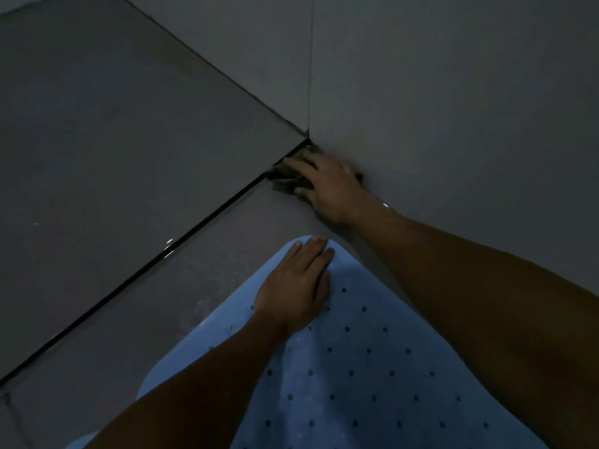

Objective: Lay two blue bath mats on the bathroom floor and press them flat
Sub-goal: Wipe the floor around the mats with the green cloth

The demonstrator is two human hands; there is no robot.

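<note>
A blue bath mat (372,361) with rows of small holes lies on the grey tiled floor, its rounded corner pointing toward the room's corner. My left hand (296,286) rests flat on that corner, fingers together and stretched out. My right hand (327,186) is further off, in the floor's corner by the wall, with its fingers closed over a dark, blurred cloth-like thing (285,176). What that thing is cannot be told. Only one mat shows.
Two grey walls meet at a vertical seam (310,76) above my right hand. A dark narrow groove (168,247) runs diagonally across the floor from the corner to the lower left. Bare tiles (97,157) lie to the left.
</note>
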